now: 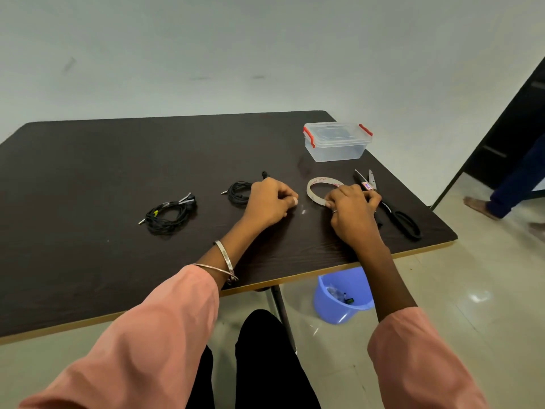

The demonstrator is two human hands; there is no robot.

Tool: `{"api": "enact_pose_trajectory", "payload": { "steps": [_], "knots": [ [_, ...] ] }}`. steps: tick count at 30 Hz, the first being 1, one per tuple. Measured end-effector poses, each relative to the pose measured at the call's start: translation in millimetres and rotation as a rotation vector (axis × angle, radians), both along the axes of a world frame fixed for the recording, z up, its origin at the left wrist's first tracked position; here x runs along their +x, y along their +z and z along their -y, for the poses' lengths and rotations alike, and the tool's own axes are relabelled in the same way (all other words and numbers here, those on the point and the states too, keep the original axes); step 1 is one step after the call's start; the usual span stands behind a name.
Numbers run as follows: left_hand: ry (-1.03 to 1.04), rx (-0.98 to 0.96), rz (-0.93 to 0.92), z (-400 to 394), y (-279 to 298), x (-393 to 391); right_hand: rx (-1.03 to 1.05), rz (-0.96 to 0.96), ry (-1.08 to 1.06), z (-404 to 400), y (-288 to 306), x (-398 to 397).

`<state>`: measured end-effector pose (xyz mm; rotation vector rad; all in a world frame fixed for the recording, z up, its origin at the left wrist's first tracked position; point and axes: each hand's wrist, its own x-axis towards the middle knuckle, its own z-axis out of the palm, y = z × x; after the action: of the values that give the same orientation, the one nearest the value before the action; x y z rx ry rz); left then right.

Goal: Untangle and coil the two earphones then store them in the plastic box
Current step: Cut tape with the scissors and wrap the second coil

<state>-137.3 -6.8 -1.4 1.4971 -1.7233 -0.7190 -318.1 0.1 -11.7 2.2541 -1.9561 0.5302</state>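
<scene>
I see a dark brown wood-grain counter with a pale yellow edge. Both coiled earphones are black. The plastic box is clear with red latches. The scissors have black handles, my sleeves are salmon pink, and the bucket is blue.

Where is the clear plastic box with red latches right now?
In the head view, the clear plastic box with red latches sits lid-on at the dark table's far right corner, beyond the tape roll and black scissors.
</scene>
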Motion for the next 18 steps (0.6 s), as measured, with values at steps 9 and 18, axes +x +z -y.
{"api": "enact_pose_trajectory", "payload": {
  "steps": [9,18],
  "knots": [
    [-0.011,-0.063,0.126,-1,-6,-15,-0.01,-0.02,-0.013,0,-3,0],
    [0.129,-0.032,0.06,3,-8,-9,0.006,-0.003,-0.071,-2,0,1]
  ]
}}
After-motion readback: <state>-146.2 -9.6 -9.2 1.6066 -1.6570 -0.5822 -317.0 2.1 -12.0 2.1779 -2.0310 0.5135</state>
